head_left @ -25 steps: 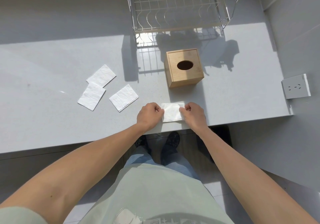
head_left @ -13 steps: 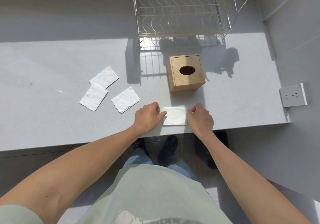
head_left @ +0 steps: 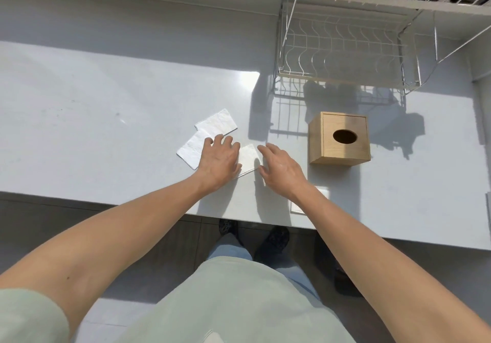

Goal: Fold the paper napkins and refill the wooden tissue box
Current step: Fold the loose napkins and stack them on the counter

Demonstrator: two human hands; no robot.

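Observation:
Three white paper napkins lie flat on the white counter (head_left: 106,130). My left hand (head_left: 219,160) rests palm down with fingers spread over the nearest napkin (head_left: 249,158); it also covers part of the left napkin (head_left: 191,148). The far napkin (head_left: 216,122) lies just beyond my fingers. My right hand (head_left: 281,168) hovers open at the right edge of the nearest napkin. A folded napkin (head_left: 299,206) lies near the front edge, mostly hidden under my right forearm. The wooden tissue box (head_left: 338,139), with an oval hole in its top, stands to the right of my hands.
A white wire dish rack (head_left: 342,50) stands behind the box against the wall and casts a shadow on the counter. The counter's front edge (head_left: 225,216) runs just below my wrists. A wall closes the right end.
Both hands let go of the folded napkin at the front edge and moved left and forward onto the unfolded napkins. The camera view shifted left, so the box sits further right.

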